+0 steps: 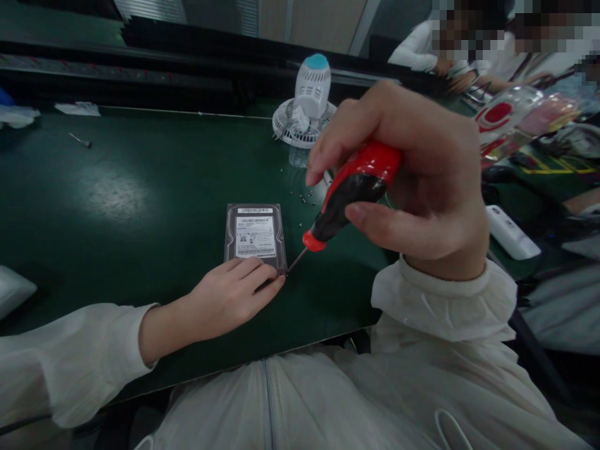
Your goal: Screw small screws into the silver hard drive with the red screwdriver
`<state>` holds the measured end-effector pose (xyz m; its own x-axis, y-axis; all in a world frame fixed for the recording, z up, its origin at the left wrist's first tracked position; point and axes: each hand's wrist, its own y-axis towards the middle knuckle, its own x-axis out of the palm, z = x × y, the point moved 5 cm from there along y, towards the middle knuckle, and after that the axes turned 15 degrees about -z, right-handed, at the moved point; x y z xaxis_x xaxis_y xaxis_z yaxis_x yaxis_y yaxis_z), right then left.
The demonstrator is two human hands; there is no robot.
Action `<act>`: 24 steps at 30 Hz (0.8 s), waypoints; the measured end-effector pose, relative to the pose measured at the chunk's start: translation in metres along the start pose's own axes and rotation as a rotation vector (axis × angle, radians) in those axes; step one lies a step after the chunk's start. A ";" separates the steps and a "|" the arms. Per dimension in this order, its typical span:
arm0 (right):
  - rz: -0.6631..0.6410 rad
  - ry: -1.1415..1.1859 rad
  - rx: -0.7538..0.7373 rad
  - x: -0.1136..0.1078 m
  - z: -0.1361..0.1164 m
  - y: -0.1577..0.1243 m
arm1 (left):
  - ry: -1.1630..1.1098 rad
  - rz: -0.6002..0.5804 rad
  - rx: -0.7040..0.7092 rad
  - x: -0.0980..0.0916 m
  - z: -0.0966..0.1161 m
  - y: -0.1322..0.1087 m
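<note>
A hard drive (255,236) with a white label lies flat on the green table. My left hand (234,289) rests across its near edge, fingers bent together and gripping it at the near right corner, where the fingertips hide part of the casing. Raised over the table, my right hand (417,169) is closed around the red and black handle of a screwdriver (349,197). The screwdriver slants down to the left, its thin shaft ending at that same corner, beside my left fingertips. Whether a screw sits under the tip is too small to tell.
Several small screws (304,199) lie right of the drive. Behind them stands a white fan (312,94) with a blue cap. A small metal piece (80,140) lies far left. At right are a white power strip (513,232), a clear plastic bag (520,119) and other people.
</note>
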<state>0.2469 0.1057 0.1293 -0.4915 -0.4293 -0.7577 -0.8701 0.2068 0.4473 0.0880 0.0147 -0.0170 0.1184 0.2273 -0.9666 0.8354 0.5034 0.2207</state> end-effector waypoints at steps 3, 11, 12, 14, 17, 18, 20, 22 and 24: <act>0.014 -0.033 0.004 -0.001 0.000 0.000 | 0.001 0.005 0.001 -0.001 0.000 0.000; 0.018 -0.024 -0.017 -0.003 -0.001 0.001 | 0.014 0.002 -0.004 -0.001 0.000 0.001; 0.007 -0.018 -0.018 -0.002 -0.001 0.001 | 0.013 0.001 -0.005 -0.001 0.000 0.001; 0.000 -0.073 0.005 -0.002 -0.001 0.001 | 0.011 0.007 -0.003 -0.001 0.000 0.001; 0.048 -0.192 0.030 -0.004 -0.002 0.000 | 0.012 0.005 -0.002 -0.001 0.000 0.001; 0.043 -0.205 0.035 -0.004 -0.002 0.000 | 0.012 0.006 -0.003 -0.001 0.000 0.001; 0.018 -0.167 0.016 -0.003 -0.001 0.000 | 0.007 0.008 -0.004 -0.001 0.000 0.001; -0.019 -0.110 -0.012 -0.002 -0.001 0.001 | 0.002 0.012 -0.002 -0.001 -0.001 0.001; -0.014 -0.118 -0.013 -0.003 -0.002 0.001 | 0.002 0.015 -0.001 -0.001 -0.001 0.001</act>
<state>0.2476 0.1059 0.1328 -0.4808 -0.3253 -0.8142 -0.8768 0.1894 0.4420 0.0884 0.0157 -0.0156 0.1295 0.2363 -0.9630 0.8332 0.5005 0.2349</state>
